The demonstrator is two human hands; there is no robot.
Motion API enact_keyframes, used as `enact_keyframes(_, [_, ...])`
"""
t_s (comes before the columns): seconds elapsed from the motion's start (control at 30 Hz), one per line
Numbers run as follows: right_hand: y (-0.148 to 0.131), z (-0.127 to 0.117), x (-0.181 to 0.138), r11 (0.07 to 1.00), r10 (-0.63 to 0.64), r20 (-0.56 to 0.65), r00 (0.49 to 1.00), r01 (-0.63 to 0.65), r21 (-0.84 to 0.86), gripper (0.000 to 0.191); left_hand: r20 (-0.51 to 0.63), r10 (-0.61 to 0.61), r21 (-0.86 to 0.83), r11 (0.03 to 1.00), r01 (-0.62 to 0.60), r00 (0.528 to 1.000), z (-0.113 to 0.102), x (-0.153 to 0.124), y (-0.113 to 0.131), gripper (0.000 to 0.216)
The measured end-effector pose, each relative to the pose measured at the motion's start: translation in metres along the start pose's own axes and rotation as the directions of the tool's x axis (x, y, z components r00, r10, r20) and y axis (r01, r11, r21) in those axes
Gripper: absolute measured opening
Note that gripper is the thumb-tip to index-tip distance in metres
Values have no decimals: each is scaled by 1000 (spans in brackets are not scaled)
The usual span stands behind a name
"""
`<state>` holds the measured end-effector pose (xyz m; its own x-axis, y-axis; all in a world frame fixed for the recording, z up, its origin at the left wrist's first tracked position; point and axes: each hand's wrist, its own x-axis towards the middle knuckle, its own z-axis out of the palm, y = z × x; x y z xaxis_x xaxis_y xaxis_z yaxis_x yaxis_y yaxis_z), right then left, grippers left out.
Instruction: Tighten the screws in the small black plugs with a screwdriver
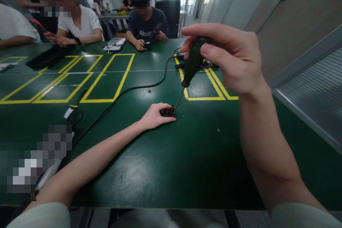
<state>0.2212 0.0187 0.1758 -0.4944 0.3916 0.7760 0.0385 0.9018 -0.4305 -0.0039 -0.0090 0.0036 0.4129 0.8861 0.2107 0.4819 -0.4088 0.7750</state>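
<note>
My right hand (227, 51) is raised over the table, its fingers closed round the dark green handle of a screwdriver (192, 60). The thin shaft slants down and left, and its tip meets or nearly meets a small black part (171, 111) on the tabletop; actual contact is too small to tell. Thumb and fingers of my left hand (156, 115) grip that part from the left, low on the table. A short cylinder stands up from the part. Its exact kind is unclear, as my fingers cover some of it.
A black cable (141, 87) curves across the green table (165, 171). Yellow tape outlines (124, 74) mark the far half. Dark items (180, 66) lie behind the screwdriver. Co-workers (148, 23) sit opposite, near a black tray (50, 57). A partly blurred-out device (42, 160) lies at left.
</note>
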Motion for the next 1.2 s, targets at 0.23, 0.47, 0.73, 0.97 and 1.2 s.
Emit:
enact_keyframes(0.23, [-13, 5, 1, 900, -63, -27, 998, 45, -434, 30, -14, -15, 5, 1000, 15, 1000, 0, -1, 2, 34])
enact_keyframes(0.47, [-25, 10, 1, 867, -32, -46, 998, 5, -498, 28, -12, -11, 13, 1000, 11, 1000, 0, -1, 4, 39])
enact_keyframes(0.73, [-16, 14, -1, 979, 70, -48, 996, -78, -190, 30, -18, -10, 12, 1000, 11, 1000, 1, -1, 2, 34])
enact_keyframes(0.97, [-13, 8, 1, 932, 37, -105, 994, -72, -355, 34, -11, -6, 20, 1000, 6, 1000, 0, -1, 3, 34])
enact_keyframes(1.2, [-10, 9, -1, 993, 2, -30, 1000, -5, -114, 31, 1, -9, 14, 1000, 9, 1000, 0, -1, 3, 34])
